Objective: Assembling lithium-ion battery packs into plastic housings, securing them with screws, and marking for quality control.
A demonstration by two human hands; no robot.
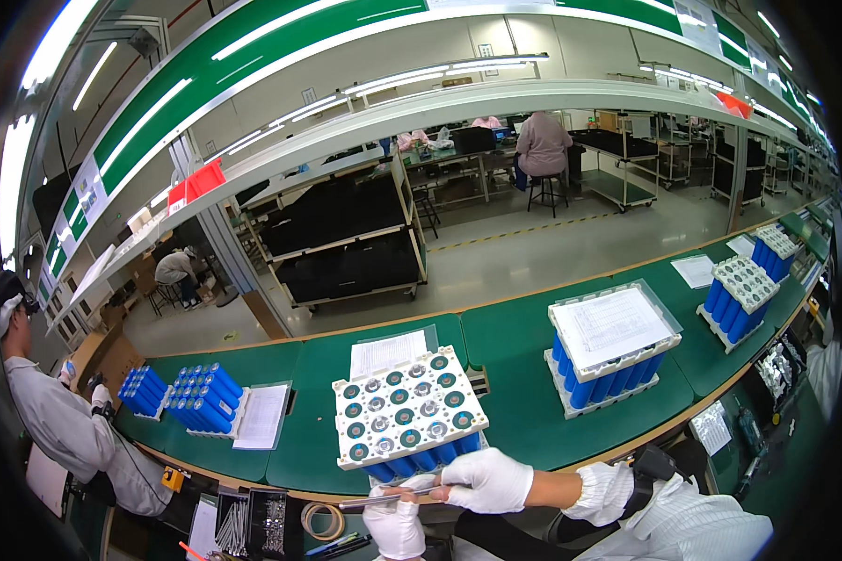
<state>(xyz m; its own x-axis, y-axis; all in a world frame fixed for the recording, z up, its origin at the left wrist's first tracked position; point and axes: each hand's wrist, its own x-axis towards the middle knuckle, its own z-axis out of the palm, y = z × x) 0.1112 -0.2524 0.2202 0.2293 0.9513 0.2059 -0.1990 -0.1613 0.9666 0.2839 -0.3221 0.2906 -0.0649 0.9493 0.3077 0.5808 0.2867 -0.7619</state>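
Two gloved hands (440, 500) on tweezers (384, 498)

Further along the green bench (524, 411), three more packs of blue cells (603, 360), one paper-topped, loose sheets (388, 352) between them, a seated co-worker (61, 416) at far left, black-laden racks (346, 238) across the aisle.

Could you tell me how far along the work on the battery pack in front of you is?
Done: the blue cylindrical cells already sit in the white plastic holder frame. In hand: both white-gloved hands, left hand and right hand, hold a thin metal strip at its near edge. Left: the cell tops show no strips yet.
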